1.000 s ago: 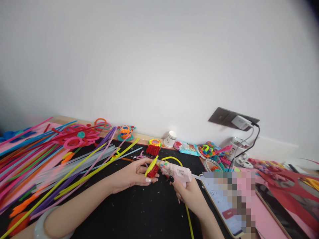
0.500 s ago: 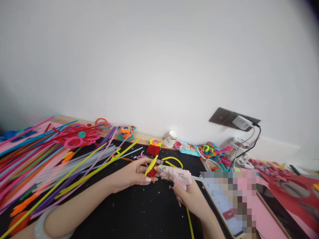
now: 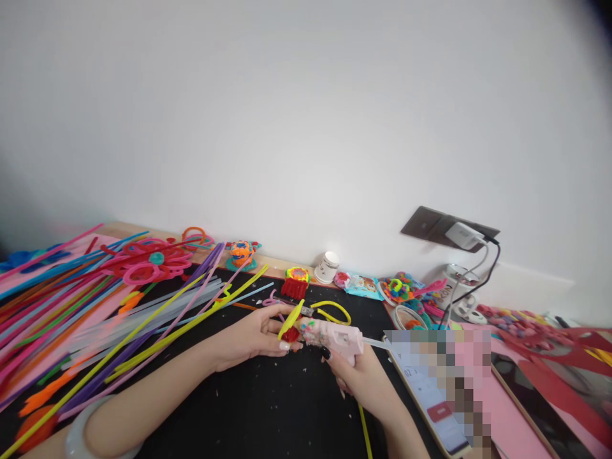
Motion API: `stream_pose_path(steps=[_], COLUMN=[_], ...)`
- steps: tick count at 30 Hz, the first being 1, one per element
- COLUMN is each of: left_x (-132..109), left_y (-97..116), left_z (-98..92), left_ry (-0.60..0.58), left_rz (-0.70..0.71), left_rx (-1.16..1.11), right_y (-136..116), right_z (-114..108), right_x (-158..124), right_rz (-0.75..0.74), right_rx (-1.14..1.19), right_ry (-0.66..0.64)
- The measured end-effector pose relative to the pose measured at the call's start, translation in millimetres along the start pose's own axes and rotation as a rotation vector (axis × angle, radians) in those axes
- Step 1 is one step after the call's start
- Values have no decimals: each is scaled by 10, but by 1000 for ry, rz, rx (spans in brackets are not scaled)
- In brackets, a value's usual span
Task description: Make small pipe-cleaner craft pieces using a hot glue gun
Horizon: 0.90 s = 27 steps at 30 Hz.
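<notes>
In the head view, the left hand [image 3: 255, 336] and the right hand [image 3: 358, 377] face each other above the middle of a black mat [image 3: 268, 408]. Between them is a small red fuzzy piece [image 3: 289, 334], with a yellow fuzzy strip [image 3: 291, 320] running along its upper left side. The left hand grips this piece from the left, its fingers curled around the near and far sides, so that the red part shows just beyond the fingertips and the yellow strip stands tilted, its upper end leaning right.

The right hand is closed around the handle of a pink glue gun [image 3: 344, 338]; whether a finger presses the trigger cannot be told. The gun points left, its nozzle end right at the red piece, though actual contact is too small to make out. A clear glue stick [image 3: 375, 343] juts from its back towards a phone [image 3: 421, 389] lying to the right of the right hand.

Just beyond the gun, a yellow pipe cleaner [image 3: 345, 310] curves in a loop. Behind the held piece, well clear of both hands, stands a red block with a yellow rim [image 3: 295, 287], left of a paper cup [image 3: 327, 268].
</notes>
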<state>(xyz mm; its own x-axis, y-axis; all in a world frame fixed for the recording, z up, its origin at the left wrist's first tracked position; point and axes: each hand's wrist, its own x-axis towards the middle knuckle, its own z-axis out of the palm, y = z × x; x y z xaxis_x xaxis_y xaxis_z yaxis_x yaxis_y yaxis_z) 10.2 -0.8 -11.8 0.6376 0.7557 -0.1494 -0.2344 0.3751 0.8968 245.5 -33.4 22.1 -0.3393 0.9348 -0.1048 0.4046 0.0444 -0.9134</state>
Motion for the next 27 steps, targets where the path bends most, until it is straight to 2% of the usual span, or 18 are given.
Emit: stream_pose_path(steps=[9,21,27], left_x=[-29,-12,-21], left_y=[32,8,30], left_z=[18,12,13], left_ry=[3,4,14], left_rz=[-8,-22,-23], left_rx=[10,0,7], right_y=[141,-106,-2], right_z=[10,-7,-37], right_x=[46,2,-23], right_rz=[5,-40,-31], right_rx=[58,-6,14], right_ry=[121,37,34])
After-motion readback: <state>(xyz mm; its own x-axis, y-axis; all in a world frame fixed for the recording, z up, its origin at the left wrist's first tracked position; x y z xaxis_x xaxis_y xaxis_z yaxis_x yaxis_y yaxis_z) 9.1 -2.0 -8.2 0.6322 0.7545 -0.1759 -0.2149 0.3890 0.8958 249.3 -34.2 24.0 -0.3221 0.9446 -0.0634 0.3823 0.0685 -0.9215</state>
